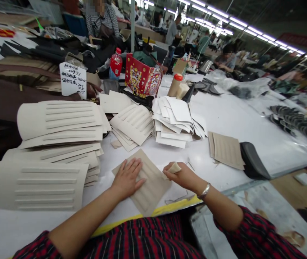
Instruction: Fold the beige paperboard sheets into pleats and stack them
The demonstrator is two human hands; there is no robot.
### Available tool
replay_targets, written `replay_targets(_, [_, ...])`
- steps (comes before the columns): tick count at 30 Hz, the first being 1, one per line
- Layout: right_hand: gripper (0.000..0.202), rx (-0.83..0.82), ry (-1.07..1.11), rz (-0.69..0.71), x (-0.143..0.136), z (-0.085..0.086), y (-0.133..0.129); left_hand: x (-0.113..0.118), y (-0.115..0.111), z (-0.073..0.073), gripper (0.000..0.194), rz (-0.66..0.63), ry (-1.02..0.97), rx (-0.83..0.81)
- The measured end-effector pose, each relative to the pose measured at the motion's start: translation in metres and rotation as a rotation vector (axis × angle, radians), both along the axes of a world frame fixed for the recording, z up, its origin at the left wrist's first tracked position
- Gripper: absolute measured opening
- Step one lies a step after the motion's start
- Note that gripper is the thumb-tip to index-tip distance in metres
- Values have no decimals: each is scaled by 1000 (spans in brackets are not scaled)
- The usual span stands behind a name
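Beige, faintly ridged rectangular sheet [154, 187] is lying on the white tabletop [223, 117], my flattened, empty left grip [127, 180] seemingly steadying it. At its corner, my right grip [181, 176] is clasping a cream, wedge-like piece [175, 167].

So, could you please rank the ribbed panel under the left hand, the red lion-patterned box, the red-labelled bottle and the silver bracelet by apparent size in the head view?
1. Ribbed panel
2. Red lion-patterned box
3. Red-labelled bottle
4. Silver bracelet
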State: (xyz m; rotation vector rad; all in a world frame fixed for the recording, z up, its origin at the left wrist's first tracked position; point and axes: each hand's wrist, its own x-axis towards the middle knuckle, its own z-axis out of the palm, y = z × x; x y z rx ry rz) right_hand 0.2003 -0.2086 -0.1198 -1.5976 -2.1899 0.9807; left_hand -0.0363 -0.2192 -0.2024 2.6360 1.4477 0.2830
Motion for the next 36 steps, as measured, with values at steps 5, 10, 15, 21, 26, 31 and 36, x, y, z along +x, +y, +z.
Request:
replay_targets(5, [20,198,12,58,-51,-11,51,-1,1,0,59,-5,3,2])
replay_targets(10, [18,24,-72,58,-20,4,20,-2,2,2,60,2,-16,-10])
replay_targets(15, [21,23,-11,47,-9,9,-9,-3,2,0,45,0,-30,-1])
replay_targets(21, [20,240,-71,51,-75,-12,33,-5,2,-3,44,-26,-39,7])
replay_targets(26, [21,109,-201,92,-35,2,-7,-6,0,-4,40,53,-49,8])
replay_targets(31, [22,145,-103,87,-41,-4,-7,-4,4,1,40,64,-6,35])
replay_targets(36, [23,248,-212,145,-82,-7,26,-16,-3,-24,45,-10,-126,173])
